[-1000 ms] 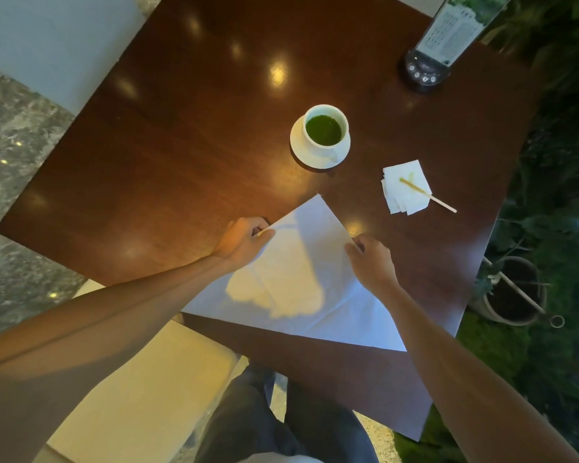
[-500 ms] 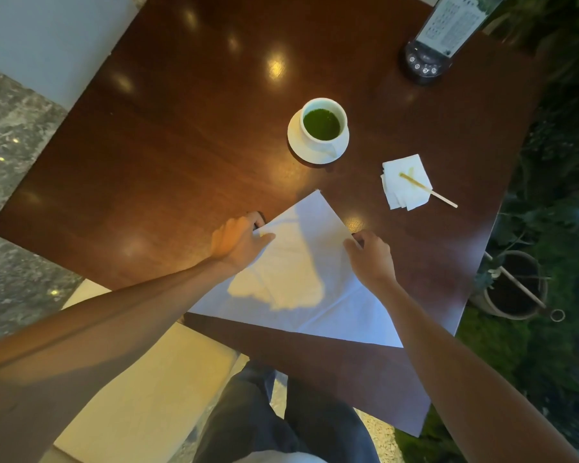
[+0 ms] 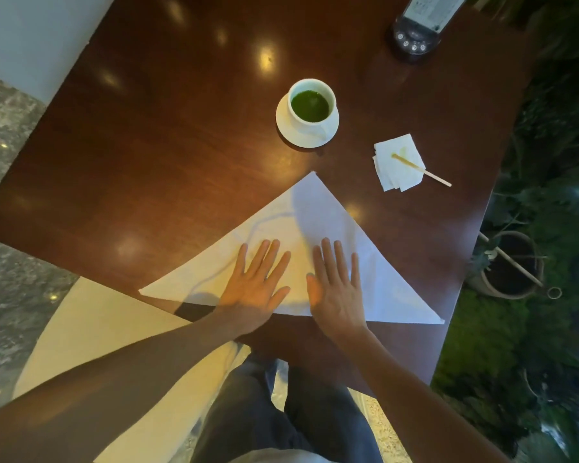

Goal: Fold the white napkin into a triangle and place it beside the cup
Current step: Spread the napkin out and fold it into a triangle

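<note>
The white napkin [image 3: 321, 222] lies on the dark wooden table [image 3: 168, 152] as a large flat triangle, its tip pointing toward the cup and its long edge along the near table edge. My left hand [image 3: 256, 285] and my right hand [image 3: 336, 285] rest flat side by side on its lower middle, fingers spread, palms down. The white cup [image 3: 311, 103] holds green liquid and stands on a white saucer [image 3: 293, 135], a short gap beyond the napkin's tip.
A small folded white tissue [image 3: 398, 162] with a wooden stir stick [image 3: 425, 170] lies right of the cup. A dark stand with a card [image 3: 413, 38] sits at the far right. Plants and a pot [image 3: 512, 265] are beyond the table's right edge.
Both hands left the napkin's upper side edges and moved down to lie flat on its lower middle. The napkin now lies as a flat triangle.
</note>
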